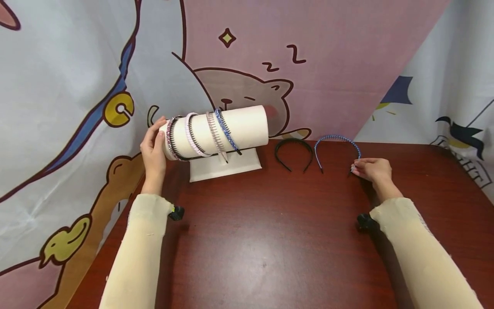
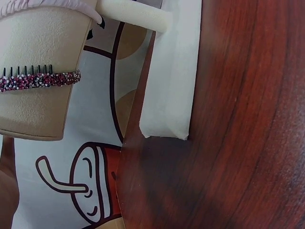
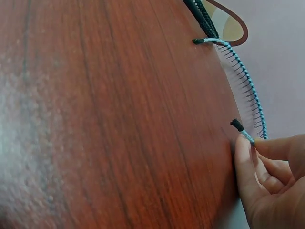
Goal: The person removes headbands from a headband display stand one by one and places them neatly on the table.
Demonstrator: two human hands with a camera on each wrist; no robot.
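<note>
Pinching 1 tip of the blue headband (image 1: 336, 137), the right hand (image 1: 375, 170) has its thumb and fingers together, well to the right of the white roll (image 1: 251, 128). That headband stands at the table's back edge, its arch towards the wall. A black headband (image 1: 294, 139) lies between it and the roll. The left hand (image 1: 153, 148) is clamped on the roll's left end, thumb in front. Around the roll sit 4 more headbands: dark pink and sparkly (image 1: 168, 137) nearest that hand, then pale pink (image 1: 188, 131), a pale toothed one (image 1: 212, 128) and glittery blue (image 1: 226, 130). Beneath the roll is its flat white base (image 1: 247, 161). In front of the roll spreads the table (image 1: 270, 214), dark red-brown, wood-grained and glossy, with a soft patch of reflected light. Behind the roll, a printed covering (image 1: 328, 86) shows a sleeping cartoon bear on pink; left of it the print turns pale, with a yellow bell.
</note>
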